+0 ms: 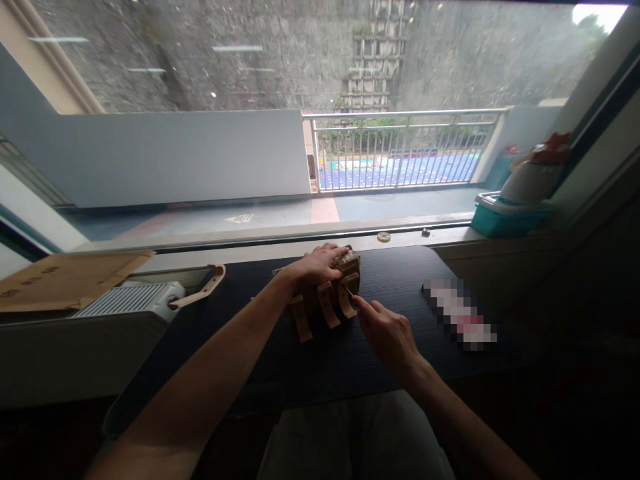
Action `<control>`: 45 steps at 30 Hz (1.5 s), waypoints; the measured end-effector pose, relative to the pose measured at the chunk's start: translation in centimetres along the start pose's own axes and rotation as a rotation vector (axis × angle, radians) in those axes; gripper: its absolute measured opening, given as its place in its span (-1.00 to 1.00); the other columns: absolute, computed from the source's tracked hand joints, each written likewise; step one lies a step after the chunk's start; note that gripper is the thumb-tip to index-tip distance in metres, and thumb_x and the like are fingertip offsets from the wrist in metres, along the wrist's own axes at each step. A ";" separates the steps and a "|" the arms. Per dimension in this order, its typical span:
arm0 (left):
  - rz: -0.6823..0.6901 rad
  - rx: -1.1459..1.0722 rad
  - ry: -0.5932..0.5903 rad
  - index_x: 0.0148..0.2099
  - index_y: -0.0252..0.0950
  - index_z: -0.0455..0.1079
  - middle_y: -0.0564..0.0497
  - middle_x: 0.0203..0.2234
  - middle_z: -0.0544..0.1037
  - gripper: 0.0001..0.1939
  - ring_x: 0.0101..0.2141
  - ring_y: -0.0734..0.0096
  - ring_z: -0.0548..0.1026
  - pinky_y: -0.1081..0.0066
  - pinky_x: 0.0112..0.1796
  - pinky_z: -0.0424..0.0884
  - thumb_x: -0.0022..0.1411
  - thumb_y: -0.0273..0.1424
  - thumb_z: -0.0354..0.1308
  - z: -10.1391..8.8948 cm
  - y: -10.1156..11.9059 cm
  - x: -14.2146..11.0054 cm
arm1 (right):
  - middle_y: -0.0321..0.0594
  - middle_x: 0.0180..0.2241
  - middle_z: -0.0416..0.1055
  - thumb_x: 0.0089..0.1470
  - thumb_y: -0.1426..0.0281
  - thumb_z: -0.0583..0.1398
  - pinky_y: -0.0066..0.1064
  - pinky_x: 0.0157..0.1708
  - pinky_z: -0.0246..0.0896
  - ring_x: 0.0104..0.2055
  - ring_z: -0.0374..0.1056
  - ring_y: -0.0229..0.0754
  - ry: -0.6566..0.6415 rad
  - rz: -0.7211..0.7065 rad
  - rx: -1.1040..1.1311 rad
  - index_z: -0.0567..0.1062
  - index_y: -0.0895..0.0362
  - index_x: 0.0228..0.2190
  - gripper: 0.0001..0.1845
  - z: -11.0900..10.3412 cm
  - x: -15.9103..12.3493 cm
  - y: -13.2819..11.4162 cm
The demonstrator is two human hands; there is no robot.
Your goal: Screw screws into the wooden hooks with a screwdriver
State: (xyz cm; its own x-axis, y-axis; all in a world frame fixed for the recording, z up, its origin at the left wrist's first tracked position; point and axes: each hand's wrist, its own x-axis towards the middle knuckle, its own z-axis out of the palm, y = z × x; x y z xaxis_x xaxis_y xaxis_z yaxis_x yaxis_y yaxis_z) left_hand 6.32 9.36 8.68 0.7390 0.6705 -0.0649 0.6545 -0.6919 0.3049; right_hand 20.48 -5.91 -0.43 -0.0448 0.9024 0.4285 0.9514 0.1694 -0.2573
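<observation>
My left hand (316,264) lies over a brown, shiny, bulky object (350,263), fingers bent around its top and near side. Beneath and in front of it are curved pale wooden pieces with holes: one on the left (301,320), a middle one (328,307) and a right one (346,301). My right hand (387,328) is closed round a thin, pointed tool (349,291), mostly hidden in the fingers. Its tip meets the right wooden piece or is just over it; I cannot tell which. All this rests on a dark tabletop (395,360).
Another curved wooden piece (203,290) leans at the table's left edge, by a white radiator (135,300) and flat cardboard (65,280). A blurred-out flat thing (460,317) lies on the right. The windowsill holds a small round piece (384,237) and a teal box (513,217).
</observation>
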 end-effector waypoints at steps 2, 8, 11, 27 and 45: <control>-0.004 -0.003 -0.004 0.26 -0.17 0.04 -0.03 0.19 0.12 -0.31 0.16 0.14 0.13 0.26 0.11 0.13 0.05 -0.35 0.07 0.0 0.0 0.0 | -0.20 -0.22 0.49 0.18 0.38 0.00 -0.44 -0.38 0.20 -0.30 0.43 -0.18 0.019 0.090 0.195 0.38 0.06 0.02 -0.62 0.3 0.1 0.1; -0.002 0.007 -0.015 0.27 -0.23 0.01 -0.07 0.20 0.09 -0.30 0.17 0.15 0.12 0.29 0.12 0.12 0.07 -0.33 0.06 -0.1 0.0 -0.1 | -0.23 -0.21 0.52 0.12 0.28 0.07 -0.39 -0.24 0.26 -0.19 0.43 -0.15 -0.009 0.290 0.556 0.41 0.05 -0.03 -0.62 0.0 0.5 0.2; -0.002 0.008 -0.021 0.26 -0.20 0.02 -0.05 0.20 0.10 -0.30 0.17 0.16 0.11 0.28 0.13 0.11 0.06 -0.34 0.06 -0.2 0.1 -0.1 | -0.22 -0.23 0.52 0.12 0.32 0.06 -0.36 -0.29 0.24 -0.23 0.43 -0.10 -0.026 0.250 0.377 0.38 0.03 0.00 -0.60 -0.7 0.6 -0.1; 0.015 -0.011 -0.019 0.26 -0.20 0.03 -0.06 0.19 0.10 -0.30 0.17 0.14 0.11 0.27 0.13 0.10 0.06 -0.34 0.07 -0.3 0.1 -0.2 | -0.17 -0.18 0.46 0.19 0.39 0.00 -0.45 -0.24 0.22 -0.22 0.39 -0.22 0.067 0.026 0.340 0.38 0.12 0.00 -0.64 0.1 -0.2 0.7; 0.027 -0.010 -0.001 0.25 -0.20 0.05 -0.05 0.17 0.14 -0.31 0.16 0.14 0.13 0.27 0.12 0.10 0.05 -0.35 0.08 -0.1 -0.1 0.0 | -0.21 -0.39 0.43 0.16 0.53 -0.03 -0.48 -0.48 0.08 -0.43 0.32 -0.28 0.032 -0.111 -0.079 0.38 0.11 0.03 -0.58 -0.2 -0.4 0.8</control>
State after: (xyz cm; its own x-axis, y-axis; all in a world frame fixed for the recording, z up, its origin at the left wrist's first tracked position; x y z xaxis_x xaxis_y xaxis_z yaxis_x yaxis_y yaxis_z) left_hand 6.26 9.43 8.71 0.7564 0.6516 -0.0572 0.6327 -0.7068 0.3165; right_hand 21.29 -6.23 -0.62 -0.1428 0.8664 0.4785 0.9621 0.2349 -0.1384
